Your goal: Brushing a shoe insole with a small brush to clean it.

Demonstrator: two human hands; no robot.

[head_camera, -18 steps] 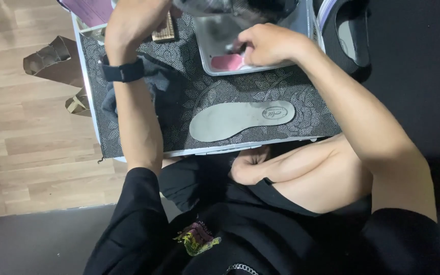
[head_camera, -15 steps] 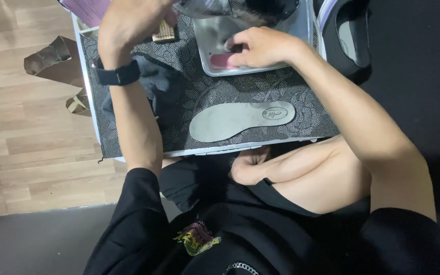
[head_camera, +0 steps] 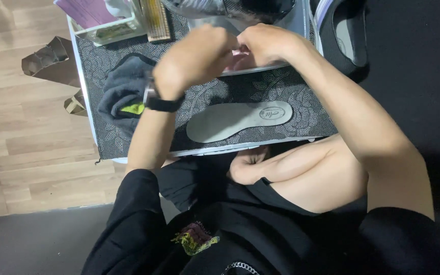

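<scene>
My left hand (head_camera: 194,57), with a black watch (head_camera: 164,104) on its wrist, is raised with curled fingers and looks blurred. My right hand (head_camera: 267,43) meets it fingertip to fingertip above a shiny metal tray (head_camera: 253,69) that holds something pink (head_camera: 238,61). Whatever lies between the fingers is hidden. A dark shoe (head_camera: 230,7) stands just beyond the hands at the top edge. A grey insole (head_camera: 238,121) lies flat on the patterned dark mat (head_camera: 306,117), nearer to me than both hands.
A dark grey cloth (head_camera: 120,89) with a yellow-green patch lies on the mat's left part. A box with purple sheets (head_camera: 103,20) and a ribbed tan tool (head_camera: 156,20) sit at the back left. Another black shoe (head_camera: 347,35) is at the right. A brown paper bag (head_camera: 47,61) lies on the wooden floor.
My left hand has come down and right from the back left to meet my right hand over the tray. My right hand lifted off the pink thing. The view shifted slightly.
</scene>
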